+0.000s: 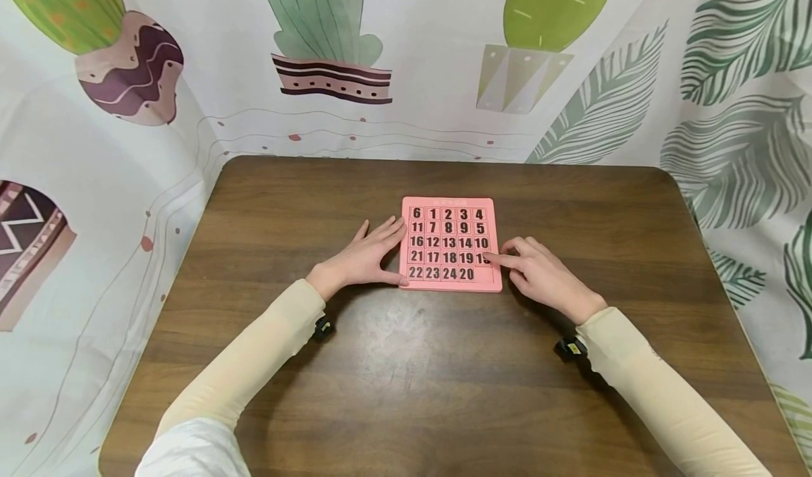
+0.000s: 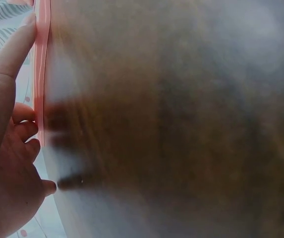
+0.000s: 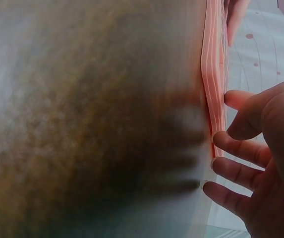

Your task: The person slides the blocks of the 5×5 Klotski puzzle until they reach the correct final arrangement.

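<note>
Head pic is bright, fairly even, w/ pink board (image 1: 450, 244) legible, a pale glare patch on the table (image 1: 406, 350) & soft shadows under both forearms (image 1: 254, 357). Wrist pics are dimmer: table v blurry & hazy, whitish glare upper R in L-wrist pic, far L in R-wrist pic, dark smudgy shadows nr the fingers (image 3: 238, 172), which look crisper

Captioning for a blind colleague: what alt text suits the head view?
A pink number puzzle lies on a brown table: a person's right hand touches a right-column tile, the left hand the puzzle's left edge. Behind hangs cactus-print cloth.
</note>
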Available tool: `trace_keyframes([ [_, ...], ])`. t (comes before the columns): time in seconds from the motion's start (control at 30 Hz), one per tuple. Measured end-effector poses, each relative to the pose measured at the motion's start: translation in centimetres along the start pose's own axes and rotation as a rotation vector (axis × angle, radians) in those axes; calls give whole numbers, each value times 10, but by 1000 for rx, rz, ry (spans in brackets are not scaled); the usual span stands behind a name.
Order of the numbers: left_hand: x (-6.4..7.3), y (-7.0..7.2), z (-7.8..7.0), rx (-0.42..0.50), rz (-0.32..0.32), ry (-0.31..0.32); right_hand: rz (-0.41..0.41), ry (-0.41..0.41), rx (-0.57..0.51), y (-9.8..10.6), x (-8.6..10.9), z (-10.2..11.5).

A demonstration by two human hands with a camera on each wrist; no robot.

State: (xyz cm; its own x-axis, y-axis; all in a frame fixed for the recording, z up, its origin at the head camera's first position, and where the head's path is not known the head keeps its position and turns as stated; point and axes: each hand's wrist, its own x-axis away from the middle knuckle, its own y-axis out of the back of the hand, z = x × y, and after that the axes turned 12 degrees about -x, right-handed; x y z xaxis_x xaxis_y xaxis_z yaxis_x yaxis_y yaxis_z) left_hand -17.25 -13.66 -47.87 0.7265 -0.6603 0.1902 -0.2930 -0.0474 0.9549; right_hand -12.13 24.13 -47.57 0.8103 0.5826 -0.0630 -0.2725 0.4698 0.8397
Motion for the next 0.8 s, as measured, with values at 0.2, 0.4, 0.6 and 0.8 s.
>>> trace_keyframes([
  [0.2, -1, -2, 2, -26, -13, -6, 10, -2, 11, 0, 0, 1],
  [0.4, -2, -3, 2, -31, -20, -9, 16, -6, 18, 1, 0, 2],
  [0.6, -2, -3, 1, -36, -14, -7, 19, -16, 10, 1, 1, 2],
  [0.8, -1, -1, 0, -38, 1, -5, 17, -20, 2, 1, 0, 1],
])
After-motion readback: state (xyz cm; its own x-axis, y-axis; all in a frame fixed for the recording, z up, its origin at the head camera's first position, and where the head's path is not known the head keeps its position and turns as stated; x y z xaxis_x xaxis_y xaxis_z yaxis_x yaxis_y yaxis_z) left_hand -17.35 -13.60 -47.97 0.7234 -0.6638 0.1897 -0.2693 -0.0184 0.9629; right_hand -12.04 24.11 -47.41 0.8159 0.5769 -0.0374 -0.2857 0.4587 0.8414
